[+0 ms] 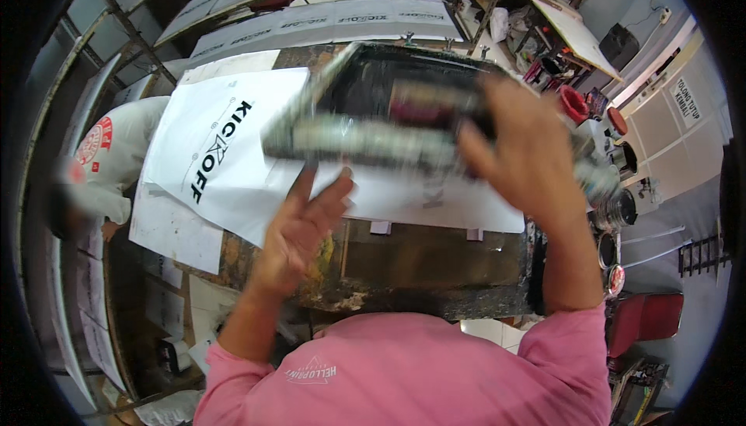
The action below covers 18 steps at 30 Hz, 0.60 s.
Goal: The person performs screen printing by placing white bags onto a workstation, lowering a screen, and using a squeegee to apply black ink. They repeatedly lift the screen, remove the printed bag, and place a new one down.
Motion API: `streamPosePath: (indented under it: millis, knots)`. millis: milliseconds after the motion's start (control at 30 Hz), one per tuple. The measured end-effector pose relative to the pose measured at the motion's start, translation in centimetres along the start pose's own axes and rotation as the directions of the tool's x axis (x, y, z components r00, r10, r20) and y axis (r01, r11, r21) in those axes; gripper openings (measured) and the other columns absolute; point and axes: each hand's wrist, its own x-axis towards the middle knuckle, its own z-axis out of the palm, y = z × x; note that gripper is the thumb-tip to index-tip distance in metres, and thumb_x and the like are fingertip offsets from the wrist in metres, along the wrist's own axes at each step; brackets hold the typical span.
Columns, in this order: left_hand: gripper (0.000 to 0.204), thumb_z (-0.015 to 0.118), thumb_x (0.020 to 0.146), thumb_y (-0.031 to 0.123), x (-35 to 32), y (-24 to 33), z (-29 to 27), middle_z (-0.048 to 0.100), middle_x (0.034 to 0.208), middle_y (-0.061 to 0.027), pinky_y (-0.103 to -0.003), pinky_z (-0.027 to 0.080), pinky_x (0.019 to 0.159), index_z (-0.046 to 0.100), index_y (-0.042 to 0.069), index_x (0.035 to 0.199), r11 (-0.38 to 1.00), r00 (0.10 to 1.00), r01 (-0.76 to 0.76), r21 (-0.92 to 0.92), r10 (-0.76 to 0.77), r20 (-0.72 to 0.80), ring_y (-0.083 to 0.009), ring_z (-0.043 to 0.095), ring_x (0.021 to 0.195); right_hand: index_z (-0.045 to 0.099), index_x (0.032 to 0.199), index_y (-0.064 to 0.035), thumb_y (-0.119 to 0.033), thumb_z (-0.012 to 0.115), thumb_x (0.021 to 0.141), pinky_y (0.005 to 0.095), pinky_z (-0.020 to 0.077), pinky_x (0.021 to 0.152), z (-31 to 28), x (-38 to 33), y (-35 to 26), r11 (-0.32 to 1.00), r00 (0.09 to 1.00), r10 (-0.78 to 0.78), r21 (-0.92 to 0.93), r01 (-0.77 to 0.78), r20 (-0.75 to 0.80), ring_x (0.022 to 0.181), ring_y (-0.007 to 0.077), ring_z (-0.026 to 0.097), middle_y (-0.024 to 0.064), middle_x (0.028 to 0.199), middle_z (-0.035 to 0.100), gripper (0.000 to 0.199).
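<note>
pink shirt [435,364] fills the bottom of my feed, so yeah, i'm looking right over the chest at the work table [350,299]. the thing that matters is the screen-printing frame [373,137], straight out past both hands, its long axis running roughly left to right across the body. right hand [521,146] is the nearer one, overlapping the right end of the frame from my angle. left hand [303,228] sits on the near side, fingertips right by the left part of the near edge; can't tell from here if they touch.

left fingers are spread, palm showing, nothing in it that i can see. right thumb stands off from the fingers, but it's too smeared to say if it's gripping.

frame itself: dark inside, pale grubby near rail, seems tipped up at the near side over a white sheet [249,107] with black lettering. metal clamps [408,38] show along its far edge. some tan-and-maroon block [420,105] shows inside it, too blurry for me to name.
</note>
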Motion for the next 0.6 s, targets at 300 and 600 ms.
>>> streamPosePath:
  millis: [300, 600]
  knots:
    - [0.096, 0.029, 0.098, 0.078, -8.3, -12.5, 0.5, 0.051, 0.144, -0.0245, -0.052, 0.041, 0.116, 0.03, 0.0, 0.153, 0.74, 0.712, 0.296, -0.604, -0.593, -0.376, -0.0354, 0.054, 0.132, 0.064, 0.128, -0.0122, -0.016, 0.068, 0.091, 0.0474, 0.0515, 0.091, 17.6, -4.7, 7.4, 0.926, 0.956, -0.01, 0.363, -0.102, 0.294, 0.104, 0.0367, 0.064, 0.0152, 0.11, 0.067, 0.037]
    - [0.101, 0.026, 0.095, 0.083, -8.5, -14.2, 0.2, 0.051, 0.147, -0.0222, -0.047, 0.047, 0.108, 0.029, 0.0, 0.154, 0.743, 0.578, 0.413, -0.527, -0.661, -0.479, -0.0328, 0.056, 0.131, 0.067, 0.116, -0.0183, -0.035, 0.066, 0.094, 0.0484, 0.0559, 0.077, 35.2, 6.9, 19.6, 0.998, 0.986, -0.036, 0.066, 0.025, 0.16, 0.094, 0.0361, 0.068, 0.0115, 0.097, 0.068, 0.028]
